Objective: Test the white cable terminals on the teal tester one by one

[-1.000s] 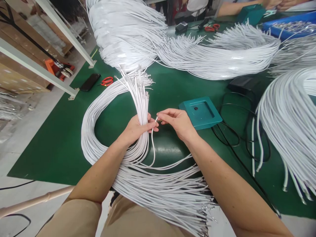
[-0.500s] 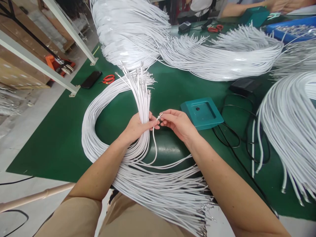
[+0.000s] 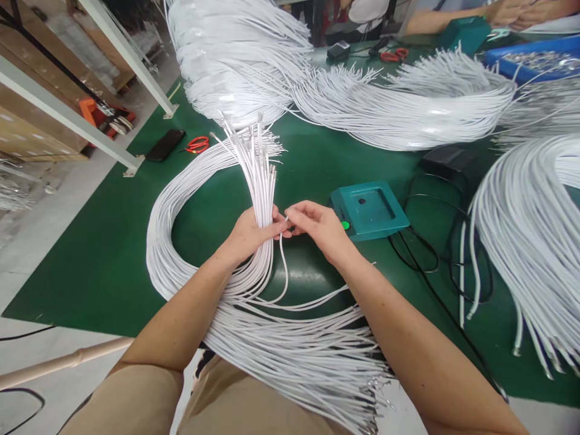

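1. The left hand [image 3: 249, 234] is wrapped around a cable bundle [image 3: 263, 190], white strands whose metal-tipped ends fan out above the fist; its thumb reaches toward the right hand.
2. The right hand [image 3: 321, 228] pinches the upper end of a single cable [image 3: 285, 269] between thumb and fingers, right beside the left thumb (the tip itself is hidden by the fingers).
3. From there the single cable drops in a curve to the strands below.
4. The bundle bends round into a wide coil [image 3: 161, 241] on the green table [image 3: 90, 266], while more cable ends [image 3: 299, 356] spread across the table's near edge, over the lap.
5. Just beyond the right hand sits a teal device [image 3: 369, 226] with a lit green button [image 3: 345, 225].
6. Past the coil lie red-handled scissors [image 3: 197, 144] and a black phone [image 3: 166, 145].
7. Farther off, a large white cable pile [image 3: 240, 60] rises near a blue tray [image 3: 496, 59].
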{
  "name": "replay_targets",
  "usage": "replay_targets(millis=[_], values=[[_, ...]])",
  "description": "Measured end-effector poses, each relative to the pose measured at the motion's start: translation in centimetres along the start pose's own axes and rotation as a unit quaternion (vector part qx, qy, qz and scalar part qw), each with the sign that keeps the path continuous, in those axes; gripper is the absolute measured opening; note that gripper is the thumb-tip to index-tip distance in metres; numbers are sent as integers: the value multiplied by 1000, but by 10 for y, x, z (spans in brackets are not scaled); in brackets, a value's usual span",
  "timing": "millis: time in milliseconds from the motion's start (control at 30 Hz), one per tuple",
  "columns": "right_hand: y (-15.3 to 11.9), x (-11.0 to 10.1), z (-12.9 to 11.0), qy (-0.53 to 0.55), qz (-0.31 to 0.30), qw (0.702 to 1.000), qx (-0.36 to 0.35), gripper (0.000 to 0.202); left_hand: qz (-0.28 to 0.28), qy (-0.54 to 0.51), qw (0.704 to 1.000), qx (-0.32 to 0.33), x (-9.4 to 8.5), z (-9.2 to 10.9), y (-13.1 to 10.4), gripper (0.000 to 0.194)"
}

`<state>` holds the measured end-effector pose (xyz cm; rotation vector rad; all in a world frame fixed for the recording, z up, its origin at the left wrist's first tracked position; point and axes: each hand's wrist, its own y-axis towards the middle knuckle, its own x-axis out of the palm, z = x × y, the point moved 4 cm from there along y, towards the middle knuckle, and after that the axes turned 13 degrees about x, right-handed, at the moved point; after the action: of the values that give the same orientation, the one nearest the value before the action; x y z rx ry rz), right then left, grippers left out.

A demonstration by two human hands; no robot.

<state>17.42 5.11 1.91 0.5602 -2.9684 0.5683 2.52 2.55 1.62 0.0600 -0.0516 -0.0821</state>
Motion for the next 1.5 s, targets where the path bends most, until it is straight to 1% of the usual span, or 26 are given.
replay_targets(millis=[67, 133, 200, 267, 367, 433, 533, 600, 633, 667, 700, 733, 767, 800, 833, 867, 900, 933, 967, 1033, 1100, 1200, 1233, 1367, 1500], values=[[0, 1, 0, -62, 25, 997, -39, 21, -1, -8, 1000, -4, 0, 0, 0, 34], [1, 0, 1, -107, 46, 991, -66, 14, -9, -12, 1000, -5, 1, 0, 1, 39], [2, -1, 1, -124, 55, 988, -72, 12, -22, -10, 1000, -6, 2, 1, 1, 49], [3, -2, 2, -102, 41, 993, -52, 9, -33, -1, 999, -7, 2, 2, 1, 54], [5, -1, 5, -16, -8, 1000, 10, 14, -47, 14, 999, -2, 2, 3, 0, 47], [5, 0, 6, 7, -19, 999, 27, 20, -57, 8, 998, -2, 2, 2, 0, 42], [4, 2, 5, -37, -21, 999, 7, 20, -71, -21, 997, -25, 3, 0, 0, 38], [3, 2, 3, -105, -5, 994, -37, 18, -69, -52, 995, -44, 3, -2, 1, 38], [2, 2, 1, -160, 17, 984, -78, 18, -65, -71, 994, -53, 3, -3, 1, 40], [0, 2, -2, -230, 45, 963, -133, 19, -57, -93, 992, -62, 2, -4, 2, 42], [-3, 2, -5, -310, 73, 928, -192, 21, -49, -113, 990, -71, 2, -5, 2, 45], [-5, 4, -7, -393, 96, 880, -247, 24, -42, -129, 987, -81, 1, -6, 3, 46], [-7, 5, -8, -470, 113, 827, -289, 26, -37, -137, 986, -90, 0, -7, 3, 46], [-8, 5, -8, -534, 127, 775, -312, 27, -31, -136, 986, -96, 0, -9, 4, 45], [-8, 3, -8, -583, 146, 733, -320, 26, -25, -127, 987, -98, -1, -10, 5, 46], [-8, -1, -9, -617, 172, 700, -315, 24, -19, -113, 989, -98, -2, -11, 6, 46], [-7, -5, -10, -640, 198, 677, -304, 22, -15, -95, 991, -97, -2, -12, 7, 47], [-7, -8, -11, -658, 217, 660, -291, 22, -12, -76, 992, -95, -2, -12, 8, 47], [-6, -12, -12, -673, 226, 649, -275, 23, -11, -60, 994, -94, -2, -13, 9, 47], [-4, -16, -12, -697, 216, 638, -246, 24, -12, -38, 995, -95, -1, -15, 9, 48], [-3, -18, -11, -703, 198, 642, -233, 23, -9, -22, 995, -95, 0, -16, 10, 49], [-2, -18, -12, -690, 180, 660, -237, 18, 5, -2, 995, -100, 0, -17, 9, 49], [-1, -17, -13, -690, 175, 661, -237, 17, 9, 4, 995, -103, 0, -18, 9, 49], [1, -17, -13, -702, 176, 649, -235, 18, 18, 22, 994, -106, 0, -20, 9, 51], [4, -18, -12, -691, 186, 655, -242, 19, 27, 51, 992, -109, -1, -25, 10, 51]])
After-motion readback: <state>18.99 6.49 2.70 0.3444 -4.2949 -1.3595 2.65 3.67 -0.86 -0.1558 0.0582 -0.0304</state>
